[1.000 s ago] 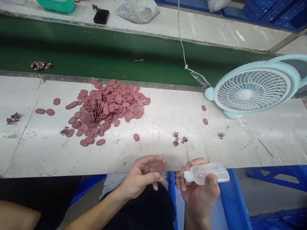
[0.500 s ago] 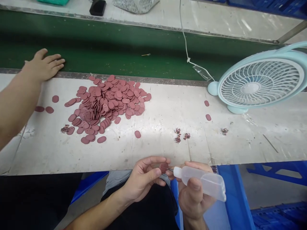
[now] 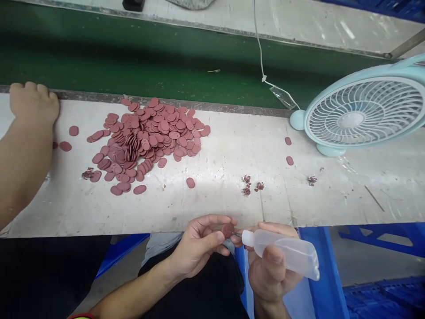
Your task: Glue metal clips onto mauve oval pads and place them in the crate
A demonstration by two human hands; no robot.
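My left hand (image 3: 201, 248) pinches a dark red oval disc (image 3: 228, 230) between thumb and fingers, just past the table's front edge. In my right hand (image 3: 274, 266) lies a translucent squeeze bottle (image 3: 287, 251) with a white cap, tilted so its thin needle tip points left at the disc's face. The tip meets or nearly meets the disc; I cannot tell which. Up and left on the table is a large heap of similar red oval discs (image 3: 156, 133). A single disc (image 3: 190, 183) lies apart, nearer my hands. Small dark reddish clustered pieces (image 3: 246, 185) sit beyond the bottle.
A light blue fan (image 3: 352, 117) stands at the right, its white cord crossing a green channel (image 3: 166, 66). Two discs (image 3: 288, 150) lie near the fan. At left, another person's hand (image 3: 35, 102) rests by the table's back edge. A blue frame (image 3: 328, 266) is below right.
The other person's hand has moved left and its fingers have curled. My hands keep the same hold on the disc and bottle; the view has shifted slightly.
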